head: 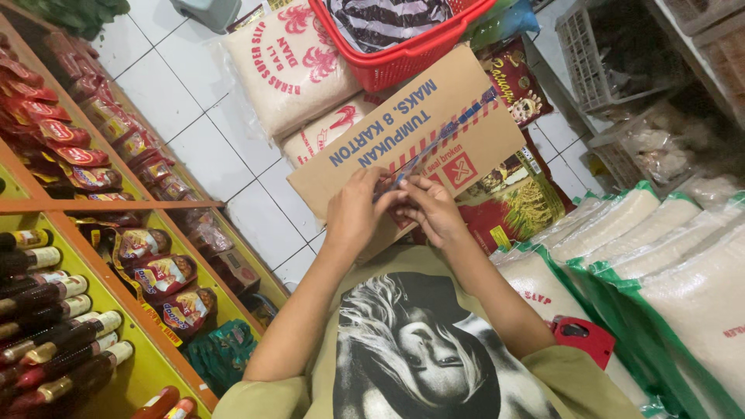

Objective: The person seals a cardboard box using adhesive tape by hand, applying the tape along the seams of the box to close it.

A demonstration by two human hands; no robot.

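Both hands meet at the near edge of a flat brown cardboard box (411, 136), which rests on white rice sacks (291, 62) on the tiled floor (171, 93). The box's long axis runs from lower left to upper right, toward a red basket (403, 58). The left hand (353, 213) and right hand (434, 209), fingers curled, pinch the box's sealing tape strip (446, 132).

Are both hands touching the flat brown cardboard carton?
Touching. The head view shows the left hand and right hand pressed on the flat brown cardboard carton, fingers at its tape strip.
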